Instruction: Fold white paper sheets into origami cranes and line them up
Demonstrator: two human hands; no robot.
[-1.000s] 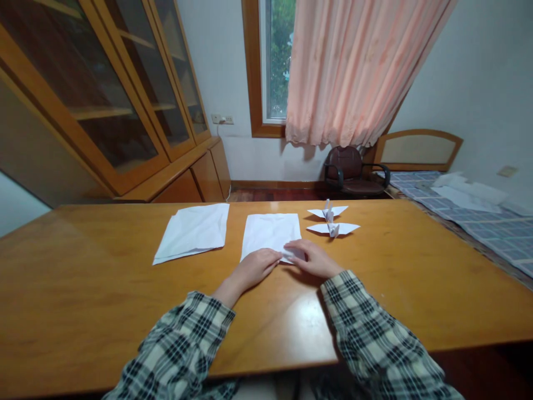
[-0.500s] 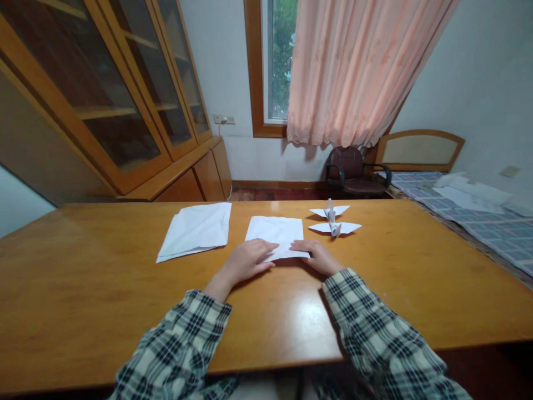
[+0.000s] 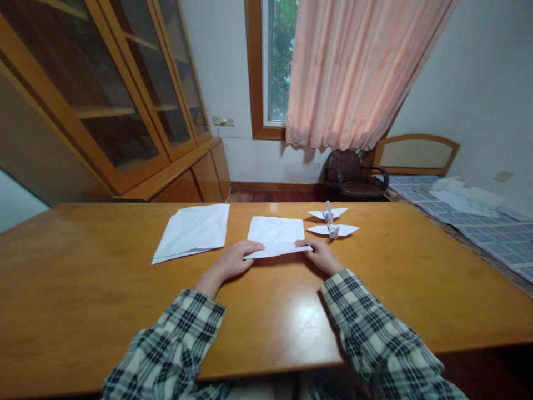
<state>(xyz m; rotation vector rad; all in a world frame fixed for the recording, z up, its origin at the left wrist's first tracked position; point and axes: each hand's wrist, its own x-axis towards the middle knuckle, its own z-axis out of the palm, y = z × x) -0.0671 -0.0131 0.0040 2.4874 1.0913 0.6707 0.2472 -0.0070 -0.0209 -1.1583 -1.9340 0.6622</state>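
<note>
A white sheet of paper [image 3: 276, 230] lies on the wooden table in front of me, its near edge lifted slightly off the surface. At its near left corner my left hand [image 3: 237, 257] grips the edge, fingers on top and the thumb hidden below. My right hand [image 3: 320, 254] pinches the near right corner in the same way. Two folded paper cranes stand just beyond my right hand, the nearer crane [image 3: 333, 230] in front of the farther crane [image 3: 327, 213], with wings spread.
A stack of white paper sheets [image 3: 194, 233] lies left of my left hand on the table [image 3: 104, 300]. Past the table's far edge are a brown armchair [image 3: 347, 172], a glass-doored cabinet [image 3: 120, 83] and a pink curtain [image 3: 350, 72]. A bed [image 3: 470, 214] stands at the right.
My left hand has slid left from the middle of the sheet's near edge to its left corner. The near edge now shows raised between both hands.
</note>
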